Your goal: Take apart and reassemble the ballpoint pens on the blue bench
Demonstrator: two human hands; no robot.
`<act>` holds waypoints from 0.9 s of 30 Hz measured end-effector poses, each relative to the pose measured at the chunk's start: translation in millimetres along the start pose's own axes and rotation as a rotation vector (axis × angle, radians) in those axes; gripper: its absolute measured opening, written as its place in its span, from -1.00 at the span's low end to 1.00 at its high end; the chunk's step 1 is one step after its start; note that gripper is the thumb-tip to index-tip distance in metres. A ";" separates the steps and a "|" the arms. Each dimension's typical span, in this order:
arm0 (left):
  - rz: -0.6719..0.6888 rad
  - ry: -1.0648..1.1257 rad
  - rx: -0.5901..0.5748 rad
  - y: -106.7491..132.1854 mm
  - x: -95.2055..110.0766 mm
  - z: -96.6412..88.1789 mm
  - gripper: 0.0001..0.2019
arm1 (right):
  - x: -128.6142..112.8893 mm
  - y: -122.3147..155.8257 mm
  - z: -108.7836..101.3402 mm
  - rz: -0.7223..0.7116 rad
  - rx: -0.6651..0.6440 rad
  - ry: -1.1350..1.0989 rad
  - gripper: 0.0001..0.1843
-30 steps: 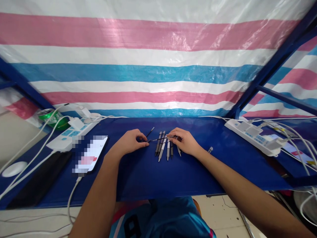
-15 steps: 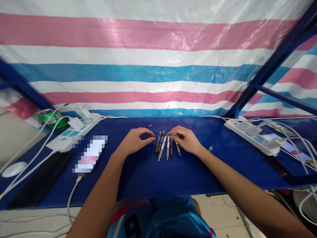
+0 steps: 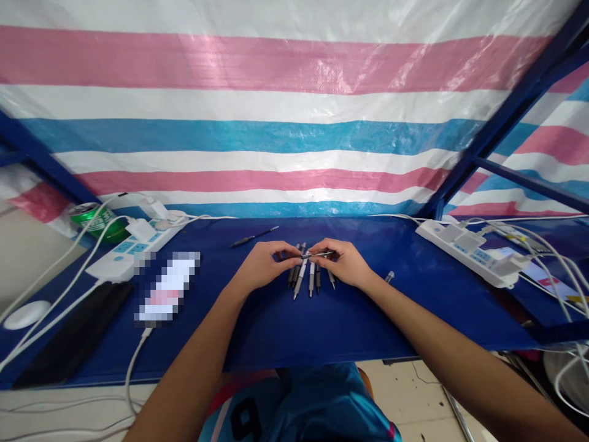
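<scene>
Left hand [image 3: 265, 265] and right hand [image 3: 346, 264] pinch one slim rod [image 3: 321, 253]; green can [image 3: 99, 222], nine o'clock, lettering unreadable.

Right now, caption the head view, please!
Left hand and right hand hold a thin dark rod over slim grey and white pens.

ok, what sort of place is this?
Probably a makeshift desk space, perhaps in a dorm or bunk area: blue metal frame bars, striped plastic sheeting behind the blue tabletop, and a power strip at either side, left and right.
</scene>
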State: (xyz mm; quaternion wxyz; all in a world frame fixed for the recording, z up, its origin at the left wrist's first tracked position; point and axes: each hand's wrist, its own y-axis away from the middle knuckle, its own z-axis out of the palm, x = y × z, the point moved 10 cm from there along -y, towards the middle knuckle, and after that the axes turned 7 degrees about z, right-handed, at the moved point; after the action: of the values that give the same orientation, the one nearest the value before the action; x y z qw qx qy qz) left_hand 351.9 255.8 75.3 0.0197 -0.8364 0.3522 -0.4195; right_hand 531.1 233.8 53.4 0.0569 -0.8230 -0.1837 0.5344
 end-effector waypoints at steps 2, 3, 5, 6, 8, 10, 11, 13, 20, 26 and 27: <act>-0.029 0.034 0.001 -0.2 -1.7 4.1 -0.71 | 0.1 -0.2 -1.9 0.004 0.013 0.002 -0.76; -0.040 0.056 0.002 -0.3 -2.3 5.5 -0.70 | 0.2 -0.3 -3.3 0.009 0.020 0.003 -0.76; -0.048 0.089 0.010 -0.6 -2.7 6.8 -0.70 | 0.6 0.0 -6.0 0.020 0.033 0.002 -0.73; -0.044 0.093 0.022 -0.8 -2.3 6.3 -0.71 | 1.2 0.3 -6.3 0.030 0.032 -0.008 -0.71; -0.016 0.089 0.058 -1.8 -0.3 4.1 -0.76 | 4.0 0.8 -3.2 0.068 0.000 -0.061 -0.69; 0.024 0.093 0.083 -3.0 2.7 3.6 -0.79 | 7.0 1.5 3.4 0.110 -0.058 -0.134 -0.64; 0.038 0.099 0.090 -3.6 3.8 4.1 -0.80 | 7.6 1.8 6.4 0.124 -0.083 -0.162 -0.61; 0.050 0.107 0.105 -4.5 4.4 4.6 -0.81 | 6.7 1.9 7.8 0.125 -0.096 -0.178 -0.60; 0.049 0.086 0.154 -4.1 3.0 0.4 -0.79 | 4.5 1.4 -0.1 0.102 -0.062 -0.049 -0.65; 0.036 0.072 0.171 -2.9 -0.4 -1.8 -0.80 | -2.3 0.1 -6.4 0.041 -0.007 0.011 -0.67; 0.032 0.074 0.171 -2.9 -1.0 -1.7 -0.80 | -1.2 0.1 -5.3 0.054 -0.017 0.027 -0.68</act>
State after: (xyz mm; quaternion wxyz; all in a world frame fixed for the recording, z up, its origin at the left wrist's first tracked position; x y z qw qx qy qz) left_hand 352.0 259.0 76.6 0.0848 -0.8099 0.3287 -0.4783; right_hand 535.5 233.9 56.7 0.0378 -0.8352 -0.1653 0.5231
